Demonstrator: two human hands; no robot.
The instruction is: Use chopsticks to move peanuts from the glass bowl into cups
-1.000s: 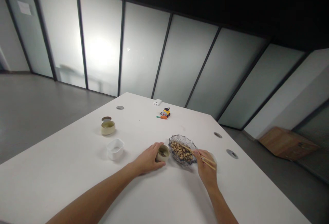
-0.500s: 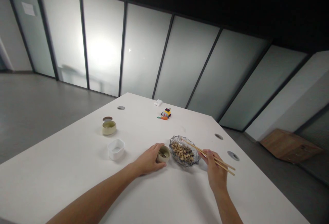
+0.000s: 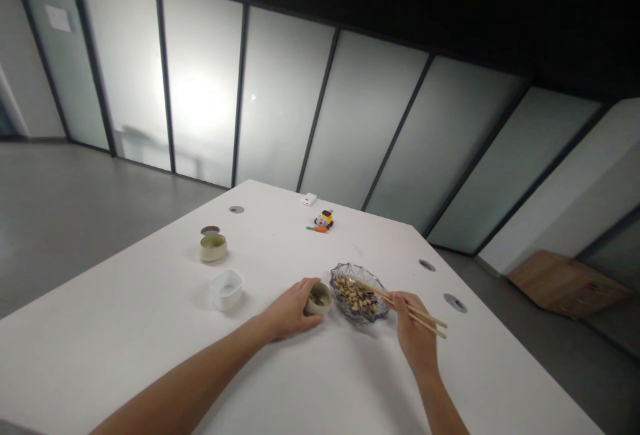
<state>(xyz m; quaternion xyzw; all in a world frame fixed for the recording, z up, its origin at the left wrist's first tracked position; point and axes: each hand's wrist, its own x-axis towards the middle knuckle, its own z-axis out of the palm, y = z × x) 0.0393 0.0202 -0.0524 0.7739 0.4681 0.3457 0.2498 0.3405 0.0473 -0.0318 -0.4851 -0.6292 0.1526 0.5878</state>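
My left hand (image 3: 289,312) curls around a small beige bowl (image 3: 319,299) on the white table (image 3: 125,355), fingers closed on its side. Just right of that bowl stands a glass dish (image 3: 358,300) filled with nuts. My right hand (image 3: 413,335) grips a pair of wooden chopsticks (image 3: 400,305). Their tips reach into the dish over the nuts, and their back ends stick out to the right past my hand.
A white square container (image 3: 227,288) sits left of my left hand. Farther back are another beige bowl (image 3: 213,247) with a dark lid (image 3: 210,230) beside it, a small yellow toy (image 3: 325,219), and a white box (image 3: 308,199). Round cable holes (image 3: 454,302) dot the table's right edge.
My right hand pulled the chopsticks back and up to the right, then brought the tips down into the dish again. My left hand stayed on the small bowl.
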